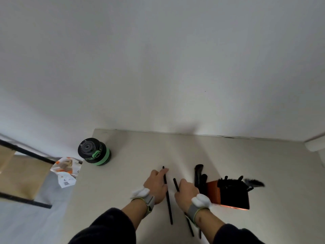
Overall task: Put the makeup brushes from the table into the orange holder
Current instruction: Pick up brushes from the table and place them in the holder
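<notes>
The orange holder point(213, 191) stands on the pale table point(133, 175) at the right, with several black makeup brushes sticking out of its dark top; a fluffy one point(254, 182) leans out to the right. Two thicker brushes point(198, 175) stand just left of the holder. My left hand point(156, 185) holds a long thin black brush point(168, 196) that lies along the table. My right hand point(186, 192) grips a second thin black brush point(175, 184), whose lower end reappears below my wrist. Another thin handle point(200, 233) pokes out beside my right forearm.
A black and green round container point(95, 151) stands at the table's back left corner. Off the left edge lie a crumpled orange and white wrapper point(66, 170) and a cardboard box point(19, 175) on a dark frame. A white wall runs behind the table.
</notes>
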Demonstrator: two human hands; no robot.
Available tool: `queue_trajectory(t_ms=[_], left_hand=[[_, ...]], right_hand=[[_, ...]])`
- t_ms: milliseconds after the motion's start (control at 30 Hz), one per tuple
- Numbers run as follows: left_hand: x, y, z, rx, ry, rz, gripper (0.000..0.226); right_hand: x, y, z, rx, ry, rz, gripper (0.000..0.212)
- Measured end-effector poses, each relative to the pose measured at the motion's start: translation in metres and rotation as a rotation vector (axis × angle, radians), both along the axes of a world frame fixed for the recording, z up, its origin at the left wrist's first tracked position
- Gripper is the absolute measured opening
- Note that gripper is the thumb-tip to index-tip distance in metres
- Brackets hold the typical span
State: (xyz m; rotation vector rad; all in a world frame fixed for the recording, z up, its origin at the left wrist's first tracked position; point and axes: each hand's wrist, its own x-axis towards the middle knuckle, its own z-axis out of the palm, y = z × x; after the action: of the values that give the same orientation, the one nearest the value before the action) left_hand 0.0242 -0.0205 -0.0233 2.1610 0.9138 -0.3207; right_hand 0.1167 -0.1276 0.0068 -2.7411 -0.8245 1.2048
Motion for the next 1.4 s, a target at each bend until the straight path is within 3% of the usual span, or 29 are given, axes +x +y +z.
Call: queue_trajectory(t_ms=[200,400,633,767,967,1100,1400], left_hand=[[0.005,0.006,-0.012,0.143,0.019,0.014,0.023],[0.006,0.010,-0.012,0.189,0.060,0.065,0.008],[-0.002,0.005,-0.011,0.090,0.019,0.164,0.025],[0.000,0.001,-0.010,0.094,0.009,0.150,0.034],[0.013,-0.011,0.014,0.111,-0.109,0.107,0.017],[0.026,-0.021,0.041,0.051,-0.202,0.098,0.023],[0.056,-0.057,0.114,-0.050,-0.612,0.192,0.016]], right_hand=[[0.003,0.003,-0.001,0.028,-0.010,-0.032,0.013],[0.005,0.002,-0.003,0.112,-0.008,-0.073,0.018],[0.005,0.002,0.001,0.197,-0.011,-0.109,0.013],[0.007,0.005,0.007,0.254,-0.052,-0.118,0.028],[0.009,-0.006,0.031,0.401,-0.116,-0.143,0.026],[0.014,-0.009,0.050,0.554,-0.121,-0.186,0.023],[0.030,-0.038,0.110,0.913,-0.163,-0.317,0.017]])
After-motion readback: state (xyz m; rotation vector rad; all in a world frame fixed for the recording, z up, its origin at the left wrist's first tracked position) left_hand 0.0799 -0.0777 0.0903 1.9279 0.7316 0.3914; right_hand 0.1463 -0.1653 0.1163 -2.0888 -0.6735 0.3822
